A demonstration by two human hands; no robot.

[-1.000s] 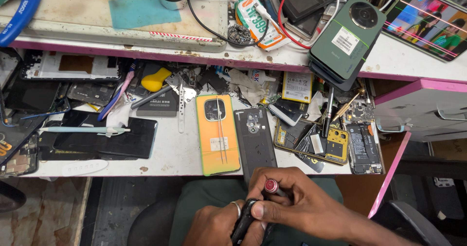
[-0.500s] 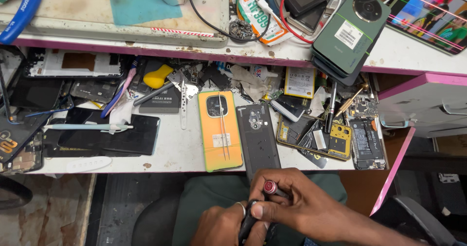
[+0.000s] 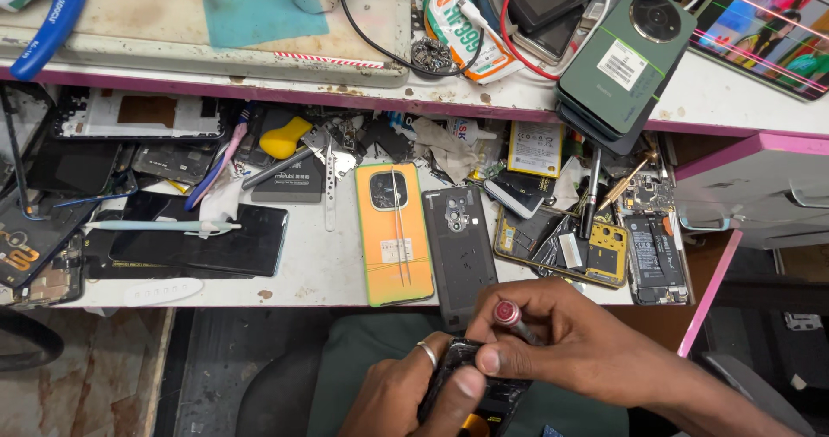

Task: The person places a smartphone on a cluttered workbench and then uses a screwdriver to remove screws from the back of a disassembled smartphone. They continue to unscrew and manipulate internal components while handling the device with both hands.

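While the left hand (image 3: 406, 394) grips a dark phone body (image 3: 471, 394) over the lap, below the table (image 3: 302, 269), the right hand (image 3: 570, 342) pinches a red-capped screwdriver (image 3: 511, 318); unscrewing seems underway, needing steady vertical pressure.

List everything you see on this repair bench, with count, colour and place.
Phone back cover: one, orange, bench centre, tweezers lying on it.
Back cover: one, dark grey, beside the orange one.
Phone: one, green, on a stack, upper shelf right.
Screen panel: one, black, bench left.
Opened phone: one, yellow frame, bench right.
Screwdriver: one, red cap, in right hand.
Small dark device: one, held by left hand.
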